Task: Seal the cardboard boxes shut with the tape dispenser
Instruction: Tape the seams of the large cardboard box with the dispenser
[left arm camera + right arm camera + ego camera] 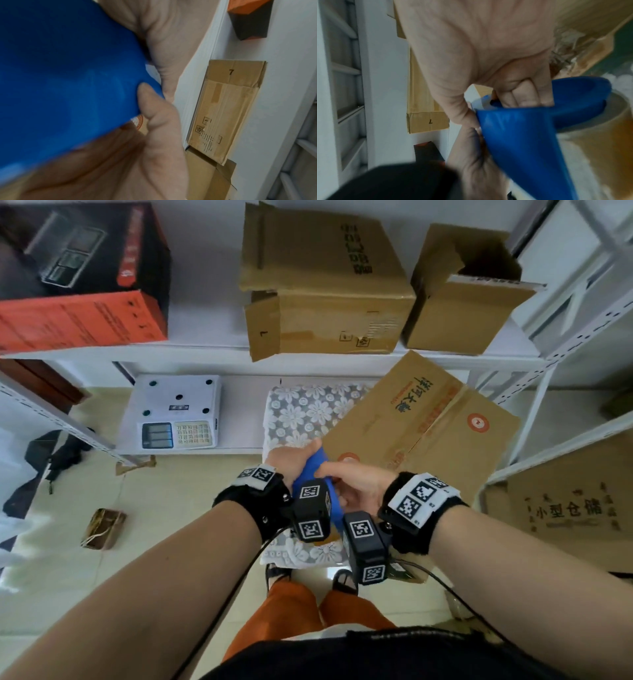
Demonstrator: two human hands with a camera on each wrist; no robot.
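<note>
A blue tape dispenser (313, 470) is held between both hands at the middle of the head view, just in front of a closed brown cardboard box (428, 422) with red print. My left hand (291, 460) grips the dispenser from the left. My right hand (356, 484) holds it from the right, thumb laid across the blue body. In the right wrist view the right fingers (522, 97) curl into the dispenser (522, 135), beside its brownish tape roll (599, 135). The blue body (68, 81) fills the left wrist view.
The box lies tilted on a lace-covered stand (298, 409). On the white shelf (205, 337) above stand two open cardboard boxes (325, 285) (462, 292) and a red-and-black box (78, 275). A white scale (174, 412) sits lower left. Flat cardboard (565, 508) leans at right.
</note>
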